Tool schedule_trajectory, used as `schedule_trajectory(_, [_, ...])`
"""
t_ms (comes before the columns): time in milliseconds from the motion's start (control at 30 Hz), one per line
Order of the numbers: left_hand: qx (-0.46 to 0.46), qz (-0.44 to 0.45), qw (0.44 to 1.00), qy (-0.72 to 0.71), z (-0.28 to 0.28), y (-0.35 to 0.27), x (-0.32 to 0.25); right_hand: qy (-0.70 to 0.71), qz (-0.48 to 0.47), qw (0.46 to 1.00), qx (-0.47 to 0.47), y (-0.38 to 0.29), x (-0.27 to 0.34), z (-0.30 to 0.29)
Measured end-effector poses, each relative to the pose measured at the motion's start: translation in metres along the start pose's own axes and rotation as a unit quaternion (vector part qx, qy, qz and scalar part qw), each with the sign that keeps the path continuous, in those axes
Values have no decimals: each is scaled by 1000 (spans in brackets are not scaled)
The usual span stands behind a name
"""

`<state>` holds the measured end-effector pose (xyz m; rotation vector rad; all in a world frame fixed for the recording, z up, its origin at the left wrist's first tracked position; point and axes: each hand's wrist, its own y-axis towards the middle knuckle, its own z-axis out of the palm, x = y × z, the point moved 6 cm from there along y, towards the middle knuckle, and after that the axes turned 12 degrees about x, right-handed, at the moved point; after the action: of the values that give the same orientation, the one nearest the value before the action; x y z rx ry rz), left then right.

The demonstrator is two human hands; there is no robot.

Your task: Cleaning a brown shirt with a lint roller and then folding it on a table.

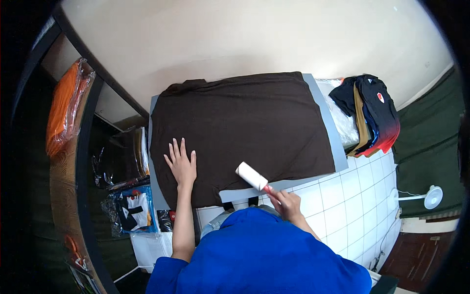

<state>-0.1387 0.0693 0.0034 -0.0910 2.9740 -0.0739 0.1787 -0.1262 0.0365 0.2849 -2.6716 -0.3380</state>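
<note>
A dark brown garment [235,125] lies spread over a grey board or tabletop [330,128], with small wrinkles along its far edge. My left hand [183,165] rests palm down on the cloth's left part, fingers apart, holding nothing. In my right hand [288,204] is a lint roller [252,175], gripped by its red handle. The roller's white sheet head is over the near edge of the cloth; whether it touches the fabric I cannot tell.
Folded shirts [378,110] lie on plastic packaging [343,121] to the right. On the left, a wooden shelf [64,187] carries orange bagged clothing [66,106] and orange-handled scissors [75,251]. Bagged garments [134,209] sit beside the table. A white fan or lamp [433,197] stands right.
</note>
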Motion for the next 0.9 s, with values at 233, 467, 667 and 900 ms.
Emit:
schedule_trajectory(233, [-11,2,1000,-3,-2,-2,1,-114,266,947,-137,-21,-115,-34])
schedule_trajectory(467, [-73,73,989,-104,-8,-13,-1,-7,515,810,-280,-54,-201,-72])
schedule_trajectory(667, [113,395,879,-241,-28,-77,-82,-93,432,864,-241,-54,-204,-55])
schedule_trajectory(900, [103,393,876,-258,-17,-84,-83,-51,408,883,-228,-43,-221,-63])
